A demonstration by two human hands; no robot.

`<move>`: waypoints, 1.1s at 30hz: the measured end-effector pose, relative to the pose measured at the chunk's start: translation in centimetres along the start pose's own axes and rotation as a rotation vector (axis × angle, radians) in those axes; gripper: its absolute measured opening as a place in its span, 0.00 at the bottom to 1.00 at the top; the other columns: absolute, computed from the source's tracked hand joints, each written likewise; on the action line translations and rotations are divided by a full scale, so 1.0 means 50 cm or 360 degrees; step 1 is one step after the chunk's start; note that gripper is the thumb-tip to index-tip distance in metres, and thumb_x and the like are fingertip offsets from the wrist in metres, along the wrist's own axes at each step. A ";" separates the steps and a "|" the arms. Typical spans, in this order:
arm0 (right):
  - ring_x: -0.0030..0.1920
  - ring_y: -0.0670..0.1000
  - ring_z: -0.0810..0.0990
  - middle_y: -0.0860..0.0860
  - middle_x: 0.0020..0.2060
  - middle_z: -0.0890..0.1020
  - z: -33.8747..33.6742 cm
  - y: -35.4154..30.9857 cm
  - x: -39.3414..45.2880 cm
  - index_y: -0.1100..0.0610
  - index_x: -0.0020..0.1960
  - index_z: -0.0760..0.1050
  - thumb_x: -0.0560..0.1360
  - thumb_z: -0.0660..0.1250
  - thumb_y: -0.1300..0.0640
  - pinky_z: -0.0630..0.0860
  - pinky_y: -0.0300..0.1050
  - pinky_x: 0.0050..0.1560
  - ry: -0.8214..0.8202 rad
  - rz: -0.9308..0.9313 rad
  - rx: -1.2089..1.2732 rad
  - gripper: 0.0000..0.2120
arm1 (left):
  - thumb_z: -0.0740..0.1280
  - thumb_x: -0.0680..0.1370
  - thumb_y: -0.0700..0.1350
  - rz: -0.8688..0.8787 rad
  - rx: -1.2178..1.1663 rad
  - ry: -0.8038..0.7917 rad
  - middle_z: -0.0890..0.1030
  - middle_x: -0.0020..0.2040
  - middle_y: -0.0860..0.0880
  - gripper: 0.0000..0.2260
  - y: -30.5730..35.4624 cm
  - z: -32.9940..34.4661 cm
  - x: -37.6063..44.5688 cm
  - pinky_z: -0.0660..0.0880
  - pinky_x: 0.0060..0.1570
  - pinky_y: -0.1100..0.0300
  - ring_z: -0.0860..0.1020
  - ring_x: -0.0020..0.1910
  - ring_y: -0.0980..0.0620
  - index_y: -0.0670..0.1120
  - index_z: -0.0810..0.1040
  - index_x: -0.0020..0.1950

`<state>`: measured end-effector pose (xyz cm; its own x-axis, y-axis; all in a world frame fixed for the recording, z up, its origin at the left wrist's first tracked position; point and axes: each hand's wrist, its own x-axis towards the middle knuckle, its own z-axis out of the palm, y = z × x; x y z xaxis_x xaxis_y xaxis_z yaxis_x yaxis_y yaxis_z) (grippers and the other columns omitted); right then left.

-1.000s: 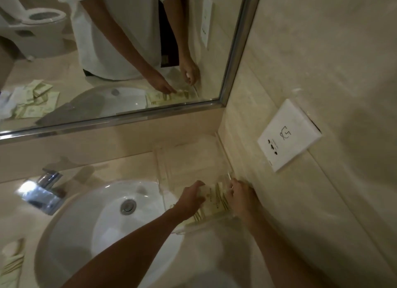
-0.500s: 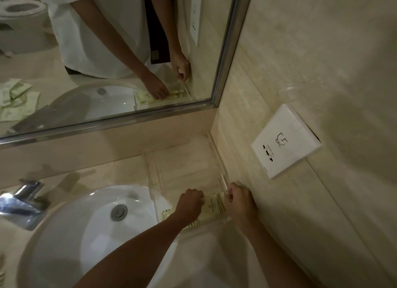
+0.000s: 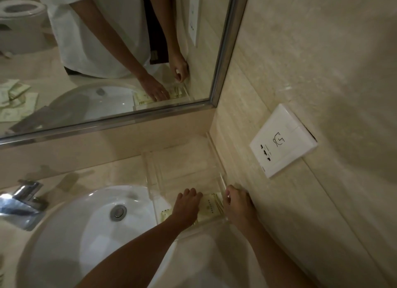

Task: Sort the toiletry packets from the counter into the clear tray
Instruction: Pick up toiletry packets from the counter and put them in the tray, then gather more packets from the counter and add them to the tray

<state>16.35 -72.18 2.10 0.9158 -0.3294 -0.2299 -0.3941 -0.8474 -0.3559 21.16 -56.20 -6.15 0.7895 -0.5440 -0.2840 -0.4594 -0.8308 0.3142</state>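
Observation:
The clear tray (image 3: pixel 150 169) stands on the counter between the sink and the right wall. Pale green toiletry packets (image 3: pixel 211 205) lie in its near compartment, and its far compartments show only the counter through them. My left hand (image 3: pixel 187 204) rests on top of the packets with fingers curled over them, hiding most of the stack. My right hand (image 3: pixel 238 204) grips the tray's right wall close to the tiles. In the mirror, several more packets (image 3: pixel 15 103) appear reflected, lying on the counter left of the sink.
A white round sink (image 3: pixel 86 223) fills the lower left, with a chrome faucet (image 3: pixel 21 201) at its left. A white wall socket (image 3: pixel 281 140) sits on the tiled right wall. The mirror's metal frame (image 3: pixel 223 51) runs above the tray.
The packets have gone from tilted in my left hand to lying flat in the tray's near compartment. Both hands stay at the tray, and my view has drifted right.

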 end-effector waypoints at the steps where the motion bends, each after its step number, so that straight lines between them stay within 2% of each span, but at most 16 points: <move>1: 0.42 0.53 0.79 0.53 0.41 0.81 0.000 0.000 0.001 0.55 0.45 0.75 0.75 0.63 0.60 0.68 0.41 0.37 -0.0003 -0.0011 -0.0008 0.03 | 0.64 0.76 0.43 0.0001 -0.0002 0.0009 0.72 0.62 0.45 0.19 0.000 -0.001 -0.002 0.69 0.59 0.51 0.70 0.59 0.45 0.46 0.67 0.67; 6: 0.42 0.53 0.82 0.53 0.40 0.83 -0.001 0.002 0.007 0.55 0.45 0.75 0.75 0.64 0.59 0.73 0.41 0.37 -0.0049 -0.0055 -0.0081 0.02 | 0.60 0.77 0.38 0.0005 -0.0099 0.0103 0.73 0.60 0.45 0.15 -0.011 -0.024 -0.014 0.70 0.57 0.51 0.70 0.58 0.45 0.45 0.70 0.63; 8: 0.44 0.53 0.82 0.52 0.42 0.83 -0.002 -0.007 0.011 0.54 0.46 0.76 0.75 0.64 0.58 0.71 0.40 0.39 -0.0094 -0.0085 -0.0144 0.02 | 0.59 0.77 0.38 0.0001 -0.0152 0.0129 0.74 0.59 0.45 0.13 -0.025 -0.043 -0.022 0.69 0.56 0.52 0.70 0.57 0.46 0.44 0.72 0.60; 12: 0.48 0.56 0.81 0.51 0.41 0.80 0.001 -0.047 0.012 0.51 0.41 0.71 0.74 0.63 0.57 0.74 0.45 0.43 -0.0264 -0.0060 -0.0194 0.04 | 0.59 0.76 0.38 -0.0035 -0.0179 0.0132 0.77 0.54 0.44 0.09 -0.060 -0.081 -0.048 0.71 0.54 0.52 0.73 0.53 0.45 0.44 0.74 0.54; 15: 0.51 0.58 0.79 0.55 0.47 0.80 0.006 -0.085 0.010 0.52 0.44 0.71 0.74 0.63 0.55 0.71 0.45 0.43 -0.0365 -0.0124 -0.0195 0.02 | 0.59 0.75 0.37 -0.0104 -0.0195 0.0183 0.78 0.52 0.44 0.08 -0.091 -0.110 -0.080 0.72 0.51 0.53 0.74 0.51 0.45 0.44 0.75 0.52; 17: 0.51 0.58 0.79 0.56 0.49 0.80 0.008 -0.117 0.005 0.54 0.47 0.72 0.74 0.63 0.54 0.68 0.44 0.42 -0.0378 -0.0202 -0.0221 0.04 | 0.59 0.75 0.37 -0.0149 -0.0213 0.0203 0.78 0.51 0.44 0.09 -0.117 -0.126 -0.114 0.71 0.50 0.54 0.74 0.50 0.45 0.44 0.75 0.52; 22: 0.42 0.56 0.76 0.56 0.44 0.78 0.023 -0.204 -0.032 0.54 0.41 0.68 0.74 0.61 0.55 0.68 0.43 0.39 -0.0395 -0.0413 -0.0233 0.05 | 0.59 0.75 0.38 -0.0365 -0.0251 0.0283 0.78 0.52 0.46 0.10 -0.179 -0.143 -0.216 0.71 0.49 0.53 0.75 0.51 0.45 0.45 0.75 0.53; 25: 0.48 0.58 0.78 0.57 0.49 0.77 0.038 -0.254 -0.066 0.54 0.45 0.69 0.75 0.61 0.55 0.67 0.43 0.42 -0.0414 -0.0549 -0.0298 0.03 | 0.58 0.74 0.38 -0.0457 -0.0303 0.0359 0.78 0.51 0.46 0.08 -0.217 -0.148 -0.280 0.75 0.48 0.52 0.75 0.49 0.46 0.46 0.74 0.50; 27: 0.51 0.59 0.78 0.57 0.49 0.77 0.050 -0.289 -0.087 0.56 0.49 0.72 0.76 0.60 0.55 0.67 0.44 0.43 -0.0425 -0.0629 -0.0361 0.05 | 0.59 0.74 0.39 -0.0501 -0.0334 0.0382 0.78 0.49 0.46 0.07 -0.240 -0.154 -0.324 0.74 0.47 0.52 0.75 0.48 0.45 0.46 0.74 0.49; 31: 0.48 0.59 0.78 0.55 0.43 0.73 0.089 -0.370 -0.147 0.56 0.45 0.70 0.75 0.60 0.56 0.68 0.44 0.42 -0.0459 -0.0762 -0.0431 0.03 | 0.61 0.75 0.39 -0.0578 -0.0383 0.0472 0.78 0.47 0.44 0.04 -0.293 -0.161 -0.426 0.71 0.43 0.53 0.76 0.47 0.43 0.44 0.74 0.47; 33: 0.43 0.58 0.76 0.54 0.41 0.72 0.147 -0.472 -0.236 0.58 0.45 0.70 0.75 0.60 0.57 0.67 0.43 0.39 -0.0534 -0.0949 -0.0454 0.04 | 0.62 0.74 0.39 -0.0765 -0.0422 0.0499 0.78 0.48 0.45 0.05 -0.363 -0.144 -0.573 0.71 0.43 0.54 0.76 0.47 0.44 0.44 0.75 0.48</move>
<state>14.28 -45.21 6.54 0.8771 0.3271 -0.3518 0.2405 -0.9329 -0.2679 9.78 -24.70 2.80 0.9828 -0.0233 -0.1833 0.0614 -0.8945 0.4429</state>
